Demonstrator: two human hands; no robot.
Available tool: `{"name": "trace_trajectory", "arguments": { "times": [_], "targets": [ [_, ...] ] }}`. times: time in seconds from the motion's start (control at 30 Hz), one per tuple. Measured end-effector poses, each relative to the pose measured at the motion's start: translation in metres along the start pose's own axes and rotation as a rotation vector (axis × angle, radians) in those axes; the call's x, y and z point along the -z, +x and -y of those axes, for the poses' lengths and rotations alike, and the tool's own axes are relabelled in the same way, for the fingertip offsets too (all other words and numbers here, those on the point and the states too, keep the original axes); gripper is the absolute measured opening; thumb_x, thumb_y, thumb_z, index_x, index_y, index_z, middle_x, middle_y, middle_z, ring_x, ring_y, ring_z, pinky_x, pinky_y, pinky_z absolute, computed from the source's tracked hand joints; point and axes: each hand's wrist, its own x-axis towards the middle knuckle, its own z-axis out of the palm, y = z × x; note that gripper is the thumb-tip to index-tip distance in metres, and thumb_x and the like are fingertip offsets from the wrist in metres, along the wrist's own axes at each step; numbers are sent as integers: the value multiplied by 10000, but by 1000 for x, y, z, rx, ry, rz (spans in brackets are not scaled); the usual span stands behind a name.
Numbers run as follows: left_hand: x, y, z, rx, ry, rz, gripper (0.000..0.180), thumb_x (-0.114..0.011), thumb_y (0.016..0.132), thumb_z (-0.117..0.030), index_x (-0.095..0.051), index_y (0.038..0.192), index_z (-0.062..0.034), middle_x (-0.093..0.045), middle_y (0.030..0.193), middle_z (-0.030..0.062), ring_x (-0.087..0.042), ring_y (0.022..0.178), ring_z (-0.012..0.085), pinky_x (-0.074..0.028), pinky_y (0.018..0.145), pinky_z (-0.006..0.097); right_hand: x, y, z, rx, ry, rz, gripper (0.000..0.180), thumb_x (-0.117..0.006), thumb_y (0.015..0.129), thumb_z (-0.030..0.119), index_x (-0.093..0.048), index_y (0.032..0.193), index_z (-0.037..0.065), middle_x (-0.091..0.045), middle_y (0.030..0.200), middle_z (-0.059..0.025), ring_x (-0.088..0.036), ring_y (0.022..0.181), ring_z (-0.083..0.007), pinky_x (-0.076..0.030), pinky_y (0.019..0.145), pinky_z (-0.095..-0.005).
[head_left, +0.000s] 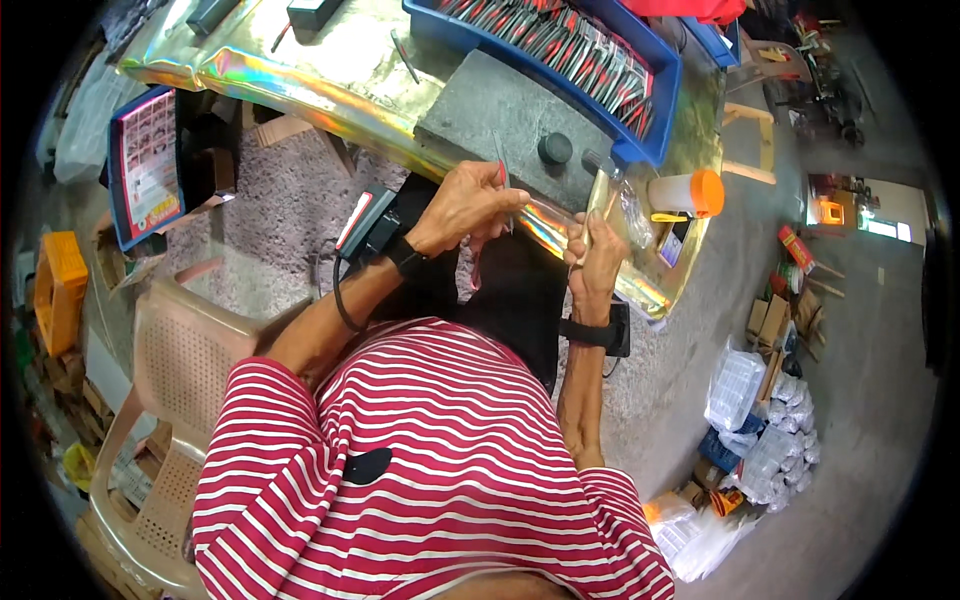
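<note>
My left hand (465, 208) is closed in a pinch on a thin pointed metal tool (502, 150) with a bit of red on it. The tool's tip stands up over the near edge of a grey stone block (480, 105); its exact kind is unclear. My right hand (597, 250) is wrapped around the pale handle of a hammer (599, 192), whose dark head lies at the block's right end. On the block, between the two tools, sits a round black piece (554, 149).
Behind the block, a blue bin (665, 100) holds many red-and-black-handled tools. An orange-lidded jar (690, 193) lies right on the gold-covered table (330, 100). A plastic chair (190, 340) stands left; plastic-wrapped packs (780, 450) lie on the floor at right.
</note>
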Motion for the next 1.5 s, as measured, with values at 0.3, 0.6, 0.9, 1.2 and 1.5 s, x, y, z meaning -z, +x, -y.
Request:
{"name": "trace_trajectory", "arguments": {
  "times": [0.3, 0.6, 0.9, 1.2, 1.5],
  "targets": [
    [12, 23, -3, 40, -239, 73, 214, -594, 770, -230, -490, 701, -57, -524, 496, 38, -397, 322, 48, -328, 269, 176, -4, -1, -8, -16, -44, 122, 307, -438, 856, 260, -474, 816, -42, -511, 578, -106, -452, 415, -101, -385, 328, -213],
    [10, 32, -15, 41, -263, 25, 215, -587, 778, -240, -472, 724, -67, -549, 541, 65, -415, 346, 46, -380, 304, 176, -4, -2, -11, 3, -189, 132, 361, -421, 861, 318, -463, 803, -36, -524, 576, -115, -507, 422, -120, -443, 354, -230],
    [10, 47, -22, -58, -335, -158, 247, -575, 787, -241, -465, 802, -20, -564, 632, 104, -534, 483, 96, -481, 427, 204, 0, 1, -17, 36, -293, 156, 359, -399, 872, 318, -453, 767, -22, -517, 564, -109, -503, 420, -132, -423, 369, -236],
    [16, 61, -27, -186, -482, -92, 142, -488, 839, -156, -489, 814, -16, -582, 706, 102, -592, 644, 143, -527, 601, 234, -1, -2, -14, 20, -279, 153, 344, -405, 873, 310, -450, 751, -9, -515, 562, -98, -497, 425, -125, -420, 381, -233],
    [22, 91, -39, -228, -206, -105, 156, -532, 804, -181, -487, 841, -36, -563, 759, 98, -568, 628, 132, -507, 531, 232, 3, 0, -17, 37, -287, 173, 387, -424, 859, 333, -476, 803, -46, -522, 574, -109, -508, 430, -137, -431, 396, -235]
  ]
}}
